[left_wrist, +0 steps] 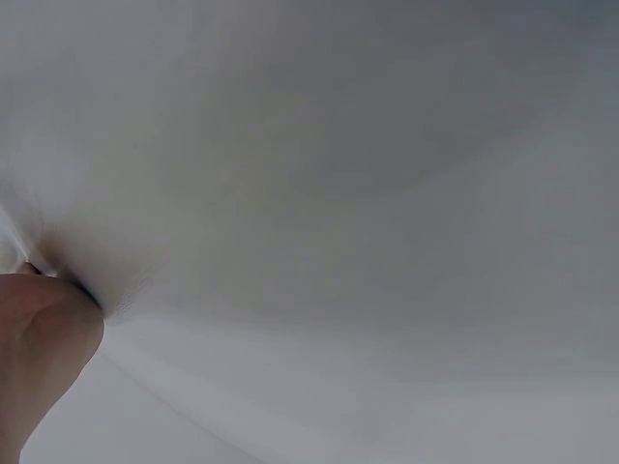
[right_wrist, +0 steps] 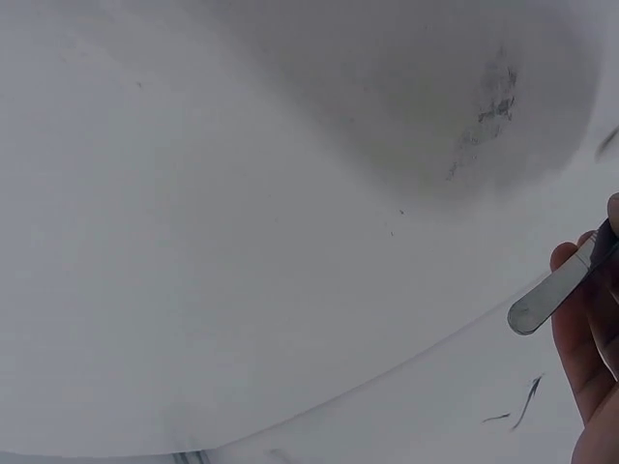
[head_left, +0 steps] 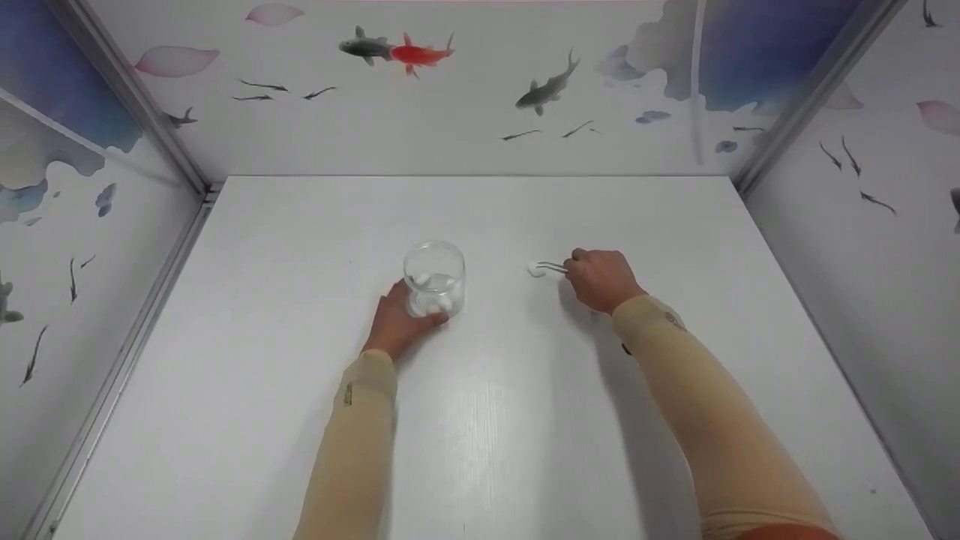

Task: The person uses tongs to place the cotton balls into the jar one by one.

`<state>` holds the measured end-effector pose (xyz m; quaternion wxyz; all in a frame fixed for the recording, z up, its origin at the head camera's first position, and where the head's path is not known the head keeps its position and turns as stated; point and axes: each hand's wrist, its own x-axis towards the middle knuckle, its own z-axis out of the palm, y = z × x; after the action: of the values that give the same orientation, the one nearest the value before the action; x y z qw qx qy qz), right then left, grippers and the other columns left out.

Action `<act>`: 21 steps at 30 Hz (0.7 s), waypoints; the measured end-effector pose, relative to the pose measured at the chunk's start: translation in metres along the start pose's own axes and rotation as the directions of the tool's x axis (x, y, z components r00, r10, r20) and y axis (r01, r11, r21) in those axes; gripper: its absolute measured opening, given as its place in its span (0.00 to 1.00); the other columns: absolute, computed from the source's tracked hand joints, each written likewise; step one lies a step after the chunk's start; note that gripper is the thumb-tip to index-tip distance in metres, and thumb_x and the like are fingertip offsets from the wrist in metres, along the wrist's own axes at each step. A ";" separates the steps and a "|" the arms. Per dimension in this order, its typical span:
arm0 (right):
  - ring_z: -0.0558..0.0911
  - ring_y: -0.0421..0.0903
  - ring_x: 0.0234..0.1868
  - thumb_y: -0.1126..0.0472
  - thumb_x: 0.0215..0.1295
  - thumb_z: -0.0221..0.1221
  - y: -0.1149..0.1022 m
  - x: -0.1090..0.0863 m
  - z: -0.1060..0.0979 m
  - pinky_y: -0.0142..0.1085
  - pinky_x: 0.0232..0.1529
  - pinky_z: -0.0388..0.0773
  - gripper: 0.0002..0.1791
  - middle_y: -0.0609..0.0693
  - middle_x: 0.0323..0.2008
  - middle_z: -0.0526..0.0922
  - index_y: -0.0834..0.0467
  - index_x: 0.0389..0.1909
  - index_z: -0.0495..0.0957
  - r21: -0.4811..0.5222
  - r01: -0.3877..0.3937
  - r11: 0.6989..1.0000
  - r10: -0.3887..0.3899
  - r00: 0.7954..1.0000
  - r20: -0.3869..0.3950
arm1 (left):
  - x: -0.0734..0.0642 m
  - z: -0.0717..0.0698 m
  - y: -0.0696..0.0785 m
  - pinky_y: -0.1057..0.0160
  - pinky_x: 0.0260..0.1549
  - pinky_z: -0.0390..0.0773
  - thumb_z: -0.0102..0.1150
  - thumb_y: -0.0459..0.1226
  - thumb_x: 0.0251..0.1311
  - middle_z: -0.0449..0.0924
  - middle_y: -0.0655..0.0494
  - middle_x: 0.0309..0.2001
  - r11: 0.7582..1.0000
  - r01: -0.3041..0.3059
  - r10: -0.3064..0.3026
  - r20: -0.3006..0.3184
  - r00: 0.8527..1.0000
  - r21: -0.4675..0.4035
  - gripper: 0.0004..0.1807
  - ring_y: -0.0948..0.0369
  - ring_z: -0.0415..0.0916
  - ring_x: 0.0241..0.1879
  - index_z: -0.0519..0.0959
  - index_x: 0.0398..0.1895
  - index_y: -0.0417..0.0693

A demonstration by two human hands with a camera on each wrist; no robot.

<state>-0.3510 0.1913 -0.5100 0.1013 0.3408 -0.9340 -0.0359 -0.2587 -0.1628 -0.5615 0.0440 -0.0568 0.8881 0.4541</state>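
In the head view, my left hand (head_left: 399, 324) grips a clear glass jar (head_left: 457, 281) low on its side, thumb at the front and fingers round the left. Several white cotton balls (head_left: 433, 304) lie at the bottom of the jar. To the right of it, my right hand (head_left: 602, 280) holds metal tweezers (head_left: 553, 266) pointing left. At their tips is one white cotton ball (head_left: 535, 271). The right wrist view shows the rounded end of the tweezers (right_wrist: 546, 302) sticking out from the fingers (right_wrist: 578, 358). Only part of the left hand (left_wrist: 44, 338) appears in the left wrist view.
Both hands are over a white table (head_left: 480, 442). A back wall (head_left: 480, 90) printed with fish and petals rises behind it, with similar panels on the left (head_left: 45, 262) and right (head_left: 885, 247) along metal posts.
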 end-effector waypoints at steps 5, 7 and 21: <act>0.83 0.49 0.27 0.66 0.65 0.64 0.001 0.001 0.001 0.41 0.29 0.86 0.05 0.55 0.30 0.83 0.63 0.38 0.86 -0.013 0.003 1.000 -0.003 1.000 -0.001 | 0.002 0.001 -0.002 0.58 0.75 0.30 0.75 0.57 0.49 0.57 0.51 0.76 1.000 0.000 0.000 0.002 1.000 -0.001 0.59 0.54 0.47 0.76 0.52 0.79 0.48; 0.84 0.49 0.27 0.66 0.66 0.64 0.000 0.000 0.003 0.41 0.28 0.86 0.05 0.55 0.30 0.83 0.63 0.38 0.86 -0.014 0.009 1.000 -0.009 1.000 -0.001 | 0.002 0.002 -0.003 0.59 0.75 0.30 0.74 0.57 0.49 0.57 0.51 0.76 1.000 0.000 0.000 0.005 1.000 -0.002 0.59 0.54 0.47 0.76 0.52 0.79 0.49; 0.83 0.49 0.26 0.67 0.65 0.64 -0.003 0.001 0.011 0.42 0.27 0.85 0.04 0.55 0.30 0.84 0.62 0.35 0.88 0.023 0.006 1.000 -0.006 1.000 -0.014 | 0.001 0.001 -0.003 0.59 0.75 0.30 0.74 0.56 0.50 0.57 0.49 0.75 1.000 -0.023 0.023 0.004 1.000 -0.001 0.58 0.53 0.47 0.76 0.52 0.78 0.46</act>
<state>-0.3519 0.1886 -0.5211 0.1039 0.3449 -0.9326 -0.0230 -0.2592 -0.1639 -0.5639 0.0406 -0.0454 0.8883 0.4551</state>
